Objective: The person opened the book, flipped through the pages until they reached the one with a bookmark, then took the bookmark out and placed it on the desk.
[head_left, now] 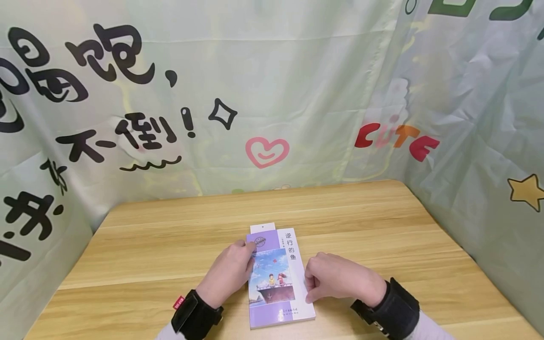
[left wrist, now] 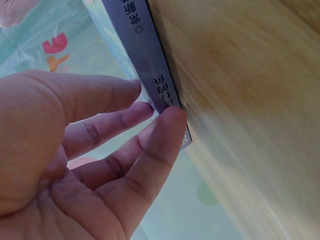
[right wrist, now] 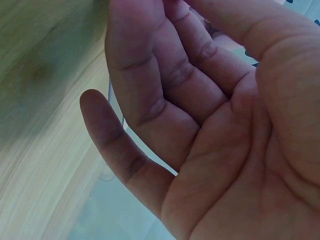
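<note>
A paperback book (head_left: 272,274) with a purple and white cover lies closed on the wooden table. Its picture shows two figures above a ship's bow. From the top edge a white card with a small hole, like a bookmark (head_left: 262,228), sticks out. My left hand (head_left: 229,271) holds the book at its upper left side; in the left wrist view the fingertips meet the purple spine (left wrist: 150,55). At the right edge of the cover, my right hand (head_left: 340,278) pinches with thumb and curled fingers. The right wrist view leaves these fingertips mostly out of sight.
The wooden table (head_left: 170,236) reaches back to a pale printed cloth (head_left: 314,94) hanging behind it and at both sides. Black straps sit on both wrists, the left strap (head_left: 195,314) and the right strap (head_left: 391,309).
</note>
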The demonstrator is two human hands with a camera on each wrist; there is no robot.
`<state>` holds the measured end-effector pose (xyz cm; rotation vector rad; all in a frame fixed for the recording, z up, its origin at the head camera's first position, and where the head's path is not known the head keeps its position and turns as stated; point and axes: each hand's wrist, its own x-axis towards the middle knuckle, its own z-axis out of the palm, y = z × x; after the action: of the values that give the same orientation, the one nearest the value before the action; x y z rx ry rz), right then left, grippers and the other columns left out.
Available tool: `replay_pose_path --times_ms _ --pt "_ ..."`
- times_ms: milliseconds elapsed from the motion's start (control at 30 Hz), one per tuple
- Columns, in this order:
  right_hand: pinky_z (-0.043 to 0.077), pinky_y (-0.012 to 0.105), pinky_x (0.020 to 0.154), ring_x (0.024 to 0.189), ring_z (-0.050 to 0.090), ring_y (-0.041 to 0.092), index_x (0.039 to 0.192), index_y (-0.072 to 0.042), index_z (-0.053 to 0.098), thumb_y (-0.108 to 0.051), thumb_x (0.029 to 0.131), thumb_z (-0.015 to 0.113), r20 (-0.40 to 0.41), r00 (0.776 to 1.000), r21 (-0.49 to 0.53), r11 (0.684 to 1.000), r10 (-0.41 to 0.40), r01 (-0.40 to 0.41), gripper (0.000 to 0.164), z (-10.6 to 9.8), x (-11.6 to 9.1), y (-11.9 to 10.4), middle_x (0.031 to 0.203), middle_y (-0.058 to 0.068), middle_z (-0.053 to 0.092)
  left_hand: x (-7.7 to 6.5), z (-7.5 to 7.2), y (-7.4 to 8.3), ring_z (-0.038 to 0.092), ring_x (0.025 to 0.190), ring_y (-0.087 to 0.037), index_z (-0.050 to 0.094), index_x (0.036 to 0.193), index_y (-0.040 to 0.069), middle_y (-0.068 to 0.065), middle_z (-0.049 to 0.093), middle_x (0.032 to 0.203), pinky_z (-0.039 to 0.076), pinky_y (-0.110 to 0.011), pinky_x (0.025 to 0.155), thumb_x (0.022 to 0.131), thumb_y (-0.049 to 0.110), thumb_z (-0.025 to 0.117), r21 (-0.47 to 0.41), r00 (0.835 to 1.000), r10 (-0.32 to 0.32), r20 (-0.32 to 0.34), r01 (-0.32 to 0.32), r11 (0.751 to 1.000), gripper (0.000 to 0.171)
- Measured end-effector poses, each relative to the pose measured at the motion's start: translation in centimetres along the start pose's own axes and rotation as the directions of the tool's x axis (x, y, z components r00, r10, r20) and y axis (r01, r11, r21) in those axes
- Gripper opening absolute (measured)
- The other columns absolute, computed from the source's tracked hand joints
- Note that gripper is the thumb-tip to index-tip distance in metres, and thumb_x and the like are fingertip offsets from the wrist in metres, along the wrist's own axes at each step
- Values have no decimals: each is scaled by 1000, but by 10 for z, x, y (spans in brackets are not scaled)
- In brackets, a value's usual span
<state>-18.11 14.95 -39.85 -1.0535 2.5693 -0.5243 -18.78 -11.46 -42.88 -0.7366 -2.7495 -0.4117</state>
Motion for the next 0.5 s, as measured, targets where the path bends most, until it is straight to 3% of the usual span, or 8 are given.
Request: replay_pose_path --times_ms 300,500 --pt "41 19 49 48 41 -1 62 -27 58 -31 75 79 4 1000 8 1000 0 0 25 -2 1 1 53 -16 49 -13 -6 8 48 64 -10 67 98 5 -2 53 81 48 -23 54 81 17 73 -21 999 -12 46 13 1000 22" --pt "41 18 50 49 42 -1 64 -26 59 -33 79 76 1 1000 31 1000 -5 5 24 -5 0 5 55 -16 51 -31 -11 20 51 76 -11 66 109 5 -5 55 97 52 -28 69 82 36 74 -54 995 37 88 -32 998 42"
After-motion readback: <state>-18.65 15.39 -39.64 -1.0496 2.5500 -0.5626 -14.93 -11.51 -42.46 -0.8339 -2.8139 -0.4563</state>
